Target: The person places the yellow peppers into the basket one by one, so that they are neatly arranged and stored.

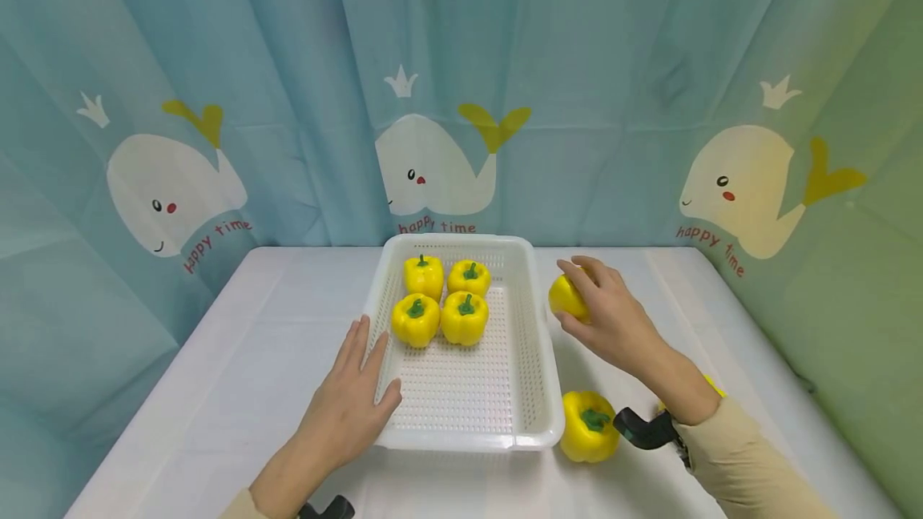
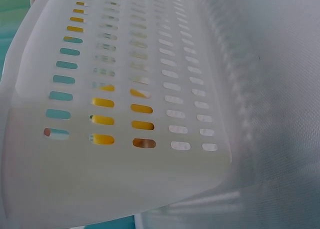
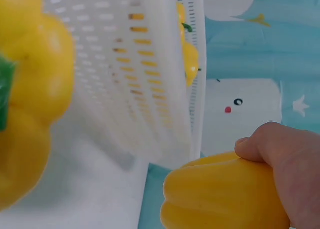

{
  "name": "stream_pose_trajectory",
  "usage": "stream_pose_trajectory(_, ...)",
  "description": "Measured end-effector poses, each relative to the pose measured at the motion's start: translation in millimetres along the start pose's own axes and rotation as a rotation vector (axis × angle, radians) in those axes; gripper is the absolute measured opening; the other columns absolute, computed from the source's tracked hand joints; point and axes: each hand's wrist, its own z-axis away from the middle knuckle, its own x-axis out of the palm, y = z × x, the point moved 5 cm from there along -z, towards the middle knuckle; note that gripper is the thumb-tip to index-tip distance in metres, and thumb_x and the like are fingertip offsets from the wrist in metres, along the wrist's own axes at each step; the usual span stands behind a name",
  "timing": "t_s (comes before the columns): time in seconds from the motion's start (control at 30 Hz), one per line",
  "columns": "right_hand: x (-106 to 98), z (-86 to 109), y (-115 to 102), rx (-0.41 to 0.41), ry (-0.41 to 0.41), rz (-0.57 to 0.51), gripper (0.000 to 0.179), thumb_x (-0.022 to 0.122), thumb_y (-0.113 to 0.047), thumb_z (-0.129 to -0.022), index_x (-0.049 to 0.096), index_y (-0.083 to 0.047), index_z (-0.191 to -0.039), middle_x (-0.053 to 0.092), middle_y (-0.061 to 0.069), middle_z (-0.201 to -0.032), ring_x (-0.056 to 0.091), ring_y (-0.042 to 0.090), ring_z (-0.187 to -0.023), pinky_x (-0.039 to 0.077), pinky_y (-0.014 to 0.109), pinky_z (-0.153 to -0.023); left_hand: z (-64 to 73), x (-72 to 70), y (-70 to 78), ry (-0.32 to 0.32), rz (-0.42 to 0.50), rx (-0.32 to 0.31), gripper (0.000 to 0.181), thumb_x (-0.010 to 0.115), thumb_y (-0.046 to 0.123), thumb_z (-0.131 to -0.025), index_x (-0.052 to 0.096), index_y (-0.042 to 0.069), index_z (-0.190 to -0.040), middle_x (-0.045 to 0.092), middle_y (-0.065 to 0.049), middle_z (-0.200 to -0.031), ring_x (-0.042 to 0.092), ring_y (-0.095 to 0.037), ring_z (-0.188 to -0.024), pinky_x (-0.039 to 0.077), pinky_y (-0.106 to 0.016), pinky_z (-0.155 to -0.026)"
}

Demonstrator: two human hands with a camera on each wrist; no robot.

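As right fingers grip a pepper, curtain behind, printed "happy time"

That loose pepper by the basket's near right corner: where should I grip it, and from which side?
Grip the pepper around its broad body, below the green stem, probably coming from above and spanning its near and far sides. It sits stem up, and the basket crowds its left side, leaving little room there. The right hand holds another pepper.
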Motion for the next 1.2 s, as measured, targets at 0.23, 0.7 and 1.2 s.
stream_pose_trajectory(0.23,1,-6.5,-12,-0.021,0.0,0.001,0.066,0.073,-0.02,-0.086,0.046,-0.009,-0.145,0.041,0.021,-0.149,0.043,0.042,-0.13,0.055,0.056,-0.089,-0.7,-1.0,-0.1,-0.012,0.027,-0.007,0.067,0.052,0.032,-0.097,0.035,-0.004,-0.151,0.011,-0.024,-0.165,0.012,-0.041,-0.153,0.029,-0.059,-0.117)
stream_pose_trajectory(0.7,4,-17.3,-35,-0.042,-0.023,0.007,0.066,0.072,-0.024,-0.088,0.046,-0.012,-0.147,0.042,0.017,-0.15,0.043,0.038,-0.131,0.056,0.051,-0.09,-3.9,-4.8,-6.7,-0.117,0.081,-0.053,0.083,0.059,0.041,-0.094,0.024,-0.003,-0.155,0.003,-0.023,-0.166,0.008,-0.043,-0.153,0.029,-0.066,-0.113)
stream_pose_trajectory(1.2,11,-19.6,-46,-0.068,-0.052,0.005,0.066,0.073,-0.024,-0.088,0.046,-0.014,-0.147,0.04,0.016,-0.152,0.043,0.037,-0.134,0.055,0.051,-0.093,-2.6,-4.0,-9.4,-0.114,0.018,-0.108,0.089,0.051,0.047,-0.098,0.011,-0.007,-0.156,0.002,-0.025,-0.165,0.011,-0.043,-0.152,0.025,-0.061,-0.118)
